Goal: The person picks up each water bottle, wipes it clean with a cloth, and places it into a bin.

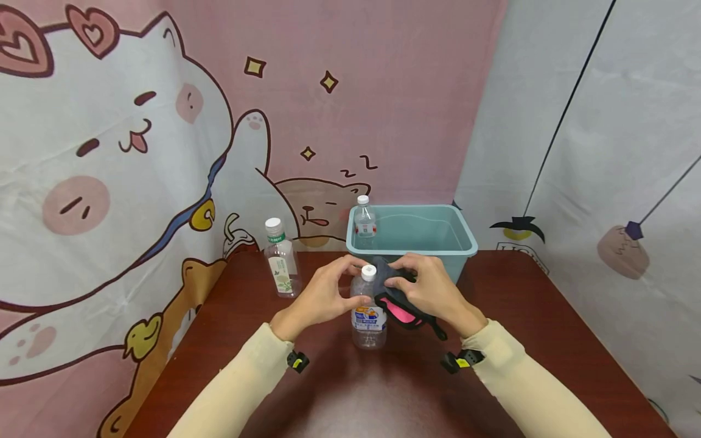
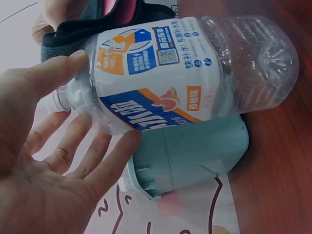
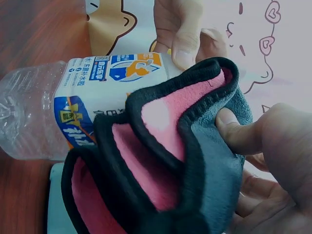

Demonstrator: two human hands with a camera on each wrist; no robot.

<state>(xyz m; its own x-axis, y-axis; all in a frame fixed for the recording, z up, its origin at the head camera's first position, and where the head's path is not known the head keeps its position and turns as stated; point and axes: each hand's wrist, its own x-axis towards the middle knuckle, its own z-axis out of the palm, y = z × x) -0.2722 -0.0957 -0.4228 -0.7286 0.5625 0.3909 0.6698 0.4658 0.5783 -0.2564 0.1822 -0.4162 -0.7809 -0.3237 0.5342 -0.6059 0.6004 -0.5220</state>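
Head view puts both hands close together over the table (image 1: 520, 298), each with something in its grasp. The left hand (image 1: 327, 293) holds the clear labelled bottle (image 1: 368, 317) round its shoulder, thumb on the near side and fingers on the far side; the right hand (image 1: 434, 291) pinches a folded grey cloth (image 1: 397, 309) with pink faces and black edging, set against the bottle's right side. The bottle is upright in front of the person, cap and label on; whether its base touches the table cannot be told.

Work with cloth and bottle looks under way and unfinished: the two are together, both are gripped, and this bottle is outside the blue bin (image 1: 411, 251). How much of its surface the cloth has covered does not show.

Just beyond the hands, the bin sits at the far side, with a smaller capped bottle (image 1: 364, 227) apparently standing inside its left end. Farther left on the table, a green-necked bottle (image 1: 282, 266) stands untouched. The hands, bottle and cloth partly block the bin's near wall; its rim could also obstruct a low reach. A cartoon-printed backdrop (image 1: 427, 121) closes off the far side.
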